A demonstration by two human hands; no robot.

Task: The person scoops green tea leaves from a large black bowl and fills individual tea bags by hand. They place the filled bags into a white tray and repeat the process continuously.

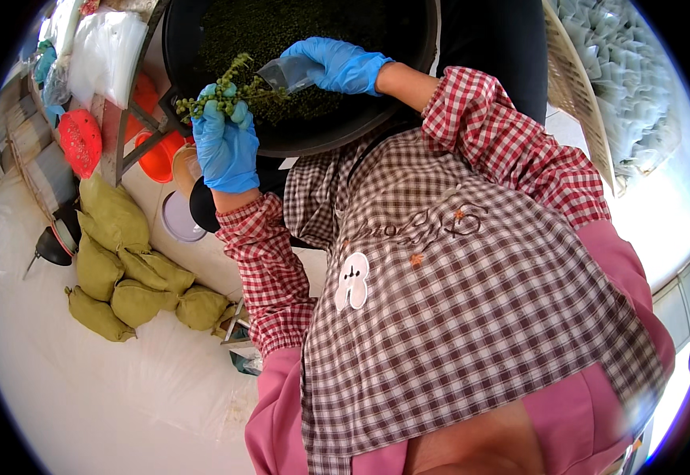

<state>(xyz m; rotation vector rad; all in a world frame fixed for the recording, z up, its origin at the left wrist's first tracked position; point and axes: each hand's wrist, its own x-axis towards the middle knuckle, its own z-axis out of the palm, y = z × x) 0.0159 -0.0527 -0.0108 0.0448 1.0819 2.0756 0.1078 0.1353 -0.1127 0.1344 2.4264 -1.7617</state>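
Left hand [224, 146], blue glove, comes in from the near left; grip clamped on a green berry sprig [242, 70], fingertips around its stems. Sprig sits at and just beyond the fingertips, above the left part of the black basin [313, 149]. It's branchy, so no single clean long axis: one branch points far and slightly right, another runs right, a few berries stick out left of the fingers.

Right hand [337, 65], also blue-gloved, is in from the right, a bit farther than the left; grip closed on the right end of a clear plastic bag [288, 74]. Bag's long axis runs roughly left-right, free end toward the sprig.

Key relation: bag lies between the two hands, sprig directly left of its free end. Left hand is nearer the sprig, since it holds it; right hand is set off by the bag's length. Bag edge and rightward branch overlap in view; can't tell whether they touch or whether any berries are inside. Loose green berries [305, 24] cover the basin floor beneath.
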